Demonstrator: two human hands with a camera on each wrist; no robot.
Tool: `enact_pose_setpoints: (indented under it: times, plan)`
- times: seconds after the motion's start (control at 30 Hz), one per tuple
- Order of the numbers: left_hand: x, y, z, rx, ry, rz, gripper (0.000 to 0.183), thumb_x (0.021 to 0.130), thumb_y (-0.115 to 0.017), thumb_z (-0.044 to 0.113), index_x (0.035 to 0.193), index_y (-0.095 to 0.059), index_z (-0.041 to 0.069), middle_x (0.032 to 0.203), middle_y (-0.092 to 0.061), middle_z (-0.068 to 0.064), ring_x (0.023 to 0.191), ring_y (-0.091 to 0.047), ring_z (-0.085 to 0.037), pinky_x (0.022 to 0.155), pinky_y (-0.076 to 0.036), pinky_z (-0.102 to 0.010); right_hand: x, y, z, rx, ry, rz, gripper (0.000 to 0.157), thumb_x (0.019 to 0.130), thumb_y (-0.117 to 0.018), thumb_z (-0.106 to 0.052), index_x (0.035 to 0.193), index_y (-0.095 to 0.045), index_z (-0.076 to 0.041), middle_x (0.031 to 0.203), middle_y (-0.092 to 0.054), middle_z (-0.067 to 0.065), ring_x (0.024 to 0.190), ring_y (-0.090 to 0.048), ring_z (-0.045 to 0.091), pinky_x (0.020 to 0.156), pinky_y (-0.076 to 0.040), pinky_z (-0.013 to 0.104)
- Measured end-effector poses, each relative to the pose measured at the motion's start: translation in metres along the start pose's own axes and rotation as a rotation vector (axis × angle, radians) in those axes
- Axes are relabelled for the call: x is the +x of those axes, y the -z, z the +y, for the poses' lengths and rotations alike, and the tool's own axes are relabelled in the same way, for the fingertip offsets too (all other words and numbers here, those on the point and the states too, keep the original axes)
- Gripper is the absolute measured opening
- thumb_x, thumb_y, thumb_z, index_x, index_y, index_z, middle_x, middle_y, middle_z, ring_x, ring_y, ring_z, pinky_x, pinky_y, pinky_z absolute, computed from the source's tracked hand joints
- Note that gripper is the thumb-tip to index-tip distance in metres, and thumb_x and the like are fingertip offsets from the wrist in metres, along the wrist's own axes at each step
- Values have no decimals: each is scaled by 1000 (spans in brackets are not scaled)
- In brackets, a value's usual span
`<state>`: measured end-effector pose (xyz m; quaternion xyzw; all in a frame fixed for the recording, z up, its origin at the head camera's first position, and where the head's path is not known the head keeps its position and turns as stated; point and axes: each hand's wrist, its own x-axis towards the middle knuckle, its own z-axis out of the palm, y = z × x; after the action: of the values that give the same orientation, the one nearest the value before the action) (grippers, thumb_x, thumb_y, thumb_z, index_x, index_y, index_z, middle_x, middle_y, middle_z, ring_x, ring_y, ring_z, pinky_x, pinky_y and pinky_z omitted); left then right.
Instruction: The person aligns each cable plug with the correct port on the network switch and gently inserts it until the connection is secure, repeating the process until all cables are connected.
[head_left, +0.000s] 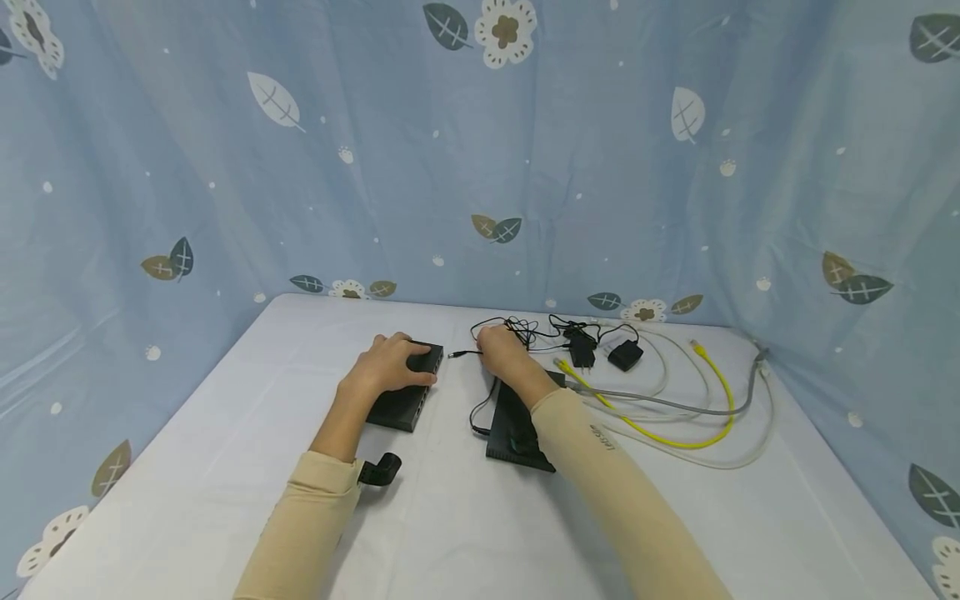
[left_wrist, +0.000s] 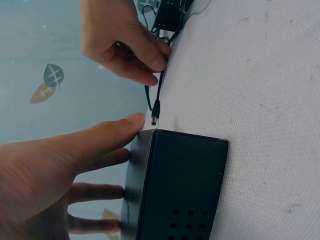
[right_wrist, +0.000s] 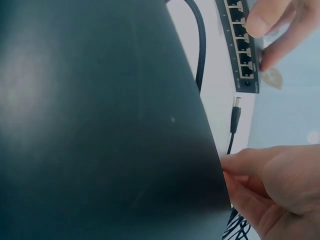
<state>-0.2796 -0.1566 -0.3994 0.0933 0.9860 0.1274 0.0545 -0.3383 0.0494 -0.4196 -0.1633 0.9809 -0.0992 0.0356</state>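
Black rectangular ported box (head_left: 399,407) lies flat beneath left hand (head_left: 386,367); thin black barrel-plug cable (right_wrist: 234,121), pinched by right hand (head_left: 507,354), ends near box.

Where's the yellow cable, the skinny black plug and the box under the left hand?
Yellow cable (head_left: 693,446): head view, its lower bend.
Plug (right_wrist: 235,119): right wrist view, its black body.
Box (left_wrist: 187,172): left wrist view, its side with square holes.

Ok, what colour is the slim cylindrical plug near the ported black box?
The plug is black with a silvery tip, clearest in the right wrist view.
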Motion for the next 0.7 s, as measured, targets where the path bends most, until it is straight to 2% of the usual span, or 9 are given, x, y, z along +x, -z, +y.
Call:
enact_pose_setpoints:
  times: [0.13,0.3,0.7]
  plan:
    - [2,-2,-1,5,-2,4,66,84,-73,51,140,-57,23,149,-45,-16,132,-41,-47,95,-44,-67,2,-2,1,-50,5,9,18,97,-59,-8,109,-73,-7,107,-73,8,96,-70,20,74,-57,28]
    - [3,-3,-1,-1,1,0,66,83,-74,51,140,-57,22,149,-44,-17,132,-41,-47,95,-43,-67,0,-1,2,-56,18,23,13,96,-62,-9,99,-75,-9,100,-73,6,90,-69,19,72,-56,28]
    - [2,-2,-1,1,-1,6,66,83,-73,52,140,-58,23,149,-44,-17,130,-43,-47,93,-45,-67,-4,1,5,-64,47,54,12,95,-64,-14,99,-74,-8,98,-73,5,86,-68,17,70,-56,26]
